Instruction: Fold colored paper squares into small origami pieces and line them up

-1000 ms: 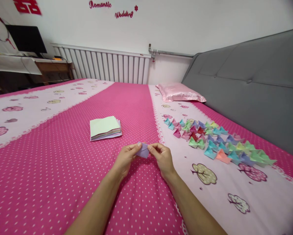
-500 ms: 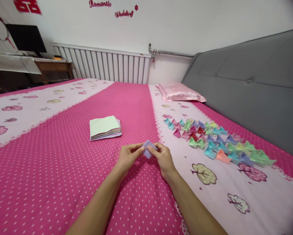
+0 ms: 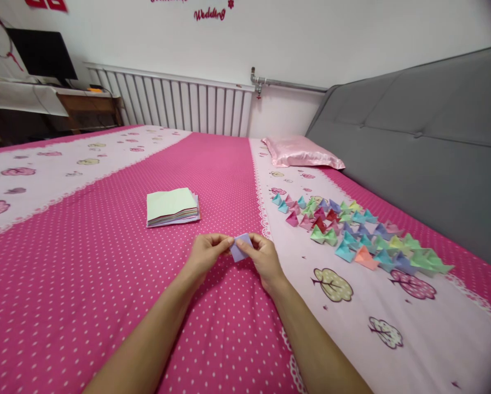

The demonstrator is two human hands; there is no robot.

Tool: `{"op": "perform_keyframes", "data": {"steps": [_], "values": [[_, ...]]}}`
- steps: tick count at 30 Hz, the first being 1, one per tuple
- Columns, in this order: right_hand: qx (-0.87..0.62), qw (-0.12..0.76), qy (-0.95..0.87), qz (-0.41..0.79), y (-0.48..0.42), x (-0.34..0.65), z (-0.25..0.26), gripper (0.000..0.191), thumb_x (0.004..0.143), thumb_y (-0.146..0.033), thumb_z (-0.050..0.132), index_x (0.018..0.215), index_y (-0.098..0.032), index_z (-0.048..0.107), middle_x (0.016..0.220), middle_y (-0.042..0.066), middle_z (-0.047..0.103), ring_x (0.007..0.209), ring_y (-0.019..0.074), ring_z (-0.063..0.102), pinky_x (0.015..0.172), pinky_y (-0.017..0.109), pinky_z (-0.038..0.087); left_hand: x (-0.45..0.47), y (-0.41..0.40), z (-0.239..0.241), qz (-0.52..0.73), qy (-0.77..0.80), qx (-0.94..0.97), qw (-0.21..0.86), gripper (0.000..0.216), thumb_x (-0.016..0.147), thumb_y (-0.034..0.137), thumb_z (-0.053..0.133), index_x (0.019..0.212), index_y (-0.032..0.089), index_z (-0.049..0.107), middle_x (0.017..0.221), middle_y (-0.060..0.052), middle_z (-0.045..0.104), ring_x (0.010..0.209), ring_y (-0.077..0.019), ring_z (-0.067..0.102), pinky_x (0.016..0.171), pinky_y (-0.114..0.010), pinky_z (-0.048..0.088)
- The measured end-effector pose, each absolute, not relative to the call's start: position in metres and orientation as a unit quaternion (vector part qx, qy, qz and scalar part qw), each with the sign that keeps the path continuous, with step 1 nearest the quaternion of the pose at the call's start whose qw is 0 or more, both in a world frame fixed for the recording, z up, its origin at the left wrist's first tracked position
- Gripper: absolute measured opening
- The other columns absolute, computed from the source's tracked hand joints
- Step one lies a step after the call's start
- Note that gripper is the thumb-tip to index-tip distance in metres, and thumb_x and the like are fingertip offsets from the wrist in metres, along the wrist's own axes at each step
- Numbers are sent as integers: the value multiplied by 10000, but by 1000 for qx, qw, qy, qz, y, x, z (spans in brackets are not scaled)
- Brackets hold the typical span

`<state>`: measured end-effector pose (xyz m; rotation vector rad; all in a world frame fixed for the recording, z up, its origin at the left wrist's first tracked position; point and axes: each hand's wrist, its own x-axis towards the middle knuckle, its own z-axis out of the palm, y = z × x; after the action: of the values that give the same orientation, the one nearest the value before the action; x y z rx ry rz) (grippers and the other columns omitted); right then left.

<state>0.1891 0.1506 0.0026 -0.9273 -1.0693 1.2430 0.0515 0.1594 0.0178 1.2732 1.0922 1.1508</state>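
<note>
A bed in a hot-pink, white-dotted sheet [image 3: 85, 262] is stretching toward a white ribbed radiator [image 3: 179, 106]. Just above it, the left hand [image 3: 206, 256] and the right hand [image 3: 264, 260] are pinching a small lavender folded paper piece [image 3: 240, 247] between them, thumbs and fingertips closed on its ends. Its long axis is running from hand to hand, with the upper corner tipping away from the person. Beyond the left hand, a stack of pastel paper squares [image 3: 171, 207] is resting. Out past the right hand, rows of folded coloured paper shapes [image 3: 352, 232] are lying.
</note>
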Motion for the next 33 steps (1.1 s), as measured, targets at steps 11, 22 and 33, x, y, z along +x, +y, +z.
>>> {"op": "perform_keyframes", "data": {"steps": [11, 22, 33], "values": [[-419, 588, -449, 526, 152, 197, 6, 210, 600, -332, 694, 674, -138, 666, 625, 4, 642, 571, 124, 550, 577, 240, 429, 53, 162, 13, 468, 477, 589, 454, 312, 682, 405, 598, 552, 123, 568, 472, 24, 481, 435, -66, 382, 452, -207, 275], [-452, 546, -512, 485, 153, 208, 4, 209, 658, -325, 624, 732, -146, 702, 677, 22, 678, 614, 148, 577, 605, 257, 441, 61, 160, 10, 502, 476, 559, 457, 308, 674, 401, 627, 560, 121, 571, 486, 33, 483, 443, -56, 396, 454, -191, 288], [-414, 617, -307, 595, 149, 209, 16, 202, 561, -240, 727, 703, -139, 624, 570, -24, 625, 508, 85, 579, 463, 155, 426, 60, 157, 12, 570, 445, 463, 512, 404, 692, 493, 596, 845, 122, 646, 732, -55, 636, 548, -82, 553, 516, -195, 413]]}}
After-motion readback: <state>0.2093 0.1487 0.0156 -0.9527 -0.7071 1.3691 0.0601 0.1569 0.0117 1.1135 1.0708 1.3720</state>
